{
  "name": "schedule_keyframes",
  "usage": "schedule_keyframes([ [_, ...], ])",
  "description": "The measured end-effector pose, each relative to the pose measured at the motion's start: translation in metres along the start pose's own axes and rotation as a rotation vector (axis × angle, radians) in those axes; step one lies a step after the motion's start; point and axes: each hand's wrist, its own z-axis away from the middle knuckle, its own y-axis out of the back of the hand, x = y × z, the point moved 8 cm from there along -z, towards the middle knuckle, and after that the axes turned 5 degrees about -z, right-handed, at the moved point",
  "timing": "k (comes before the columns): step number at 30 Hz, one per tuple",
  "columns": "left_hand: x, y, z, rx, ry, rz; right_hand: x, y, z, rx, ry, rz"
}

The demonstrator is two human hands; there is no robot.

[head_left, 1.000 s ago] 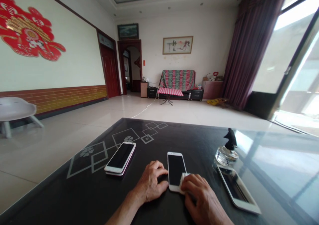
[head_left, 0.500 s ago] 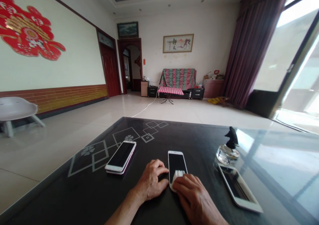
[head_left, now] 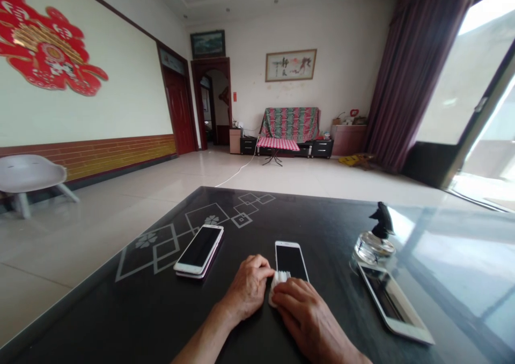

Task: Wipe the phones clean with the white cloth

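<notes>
A white smartphone (head_left: 290,257) with a dark screen lies face up on the black table before me. My right hand (head_left: 301,307) is closed over a folded white tissue (head_left: 280,279), pressing it on the lower left part of the screen. My left hand (head_left: 250,284) has its fingers bent against the phone's left edge, steadying it; the thumb is partly hidden. Left of my hands rests another white phone (head_left: 200,250), stacked on something of similar size. To the right lie a larger white phone (head_left: 392,301) and a clear spray bottle (head_left: 374,246) with a black nozzle.
The glossy black table (head_left: 132,321) has a grey square-and-flower pattern at its far left. Beyond its edge are a white chair (head_left: 32,173), a small table with a checked cloth (head_left: 278,144), a purple curtain (head_left: 426,74) and a glass door.
My right hand has slid the tissue leftward across the lower screen to the phone's left edge. My left fingers have drawn closer together there. The whole view has shifted slightly.
</notes>
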Motion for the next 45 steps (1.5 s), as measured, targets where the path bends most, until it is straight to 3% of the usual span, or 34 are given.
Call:
schedule_keyframes([
  [8,-0.001,0.001,0.0,-0.024,0.017,0.023,0.011,0.017,0.009,0.075,-0.128,0.089],
  [18,0.001,0.003,0.001,-0.002,0.036,0.033,0.034,0.041,0.024,0.058,-0.233,0.207],
  [32,-0.001,0.002,0.0,0.001,0.041,0.032,0.008,0.013,0.004,-0.016,-0.049,0.029],
  [45,0.0,0.003,0.0,-0.017,0.056,0.037,0.041,0.039,0.021,0.088,-0.216,0.204],
])
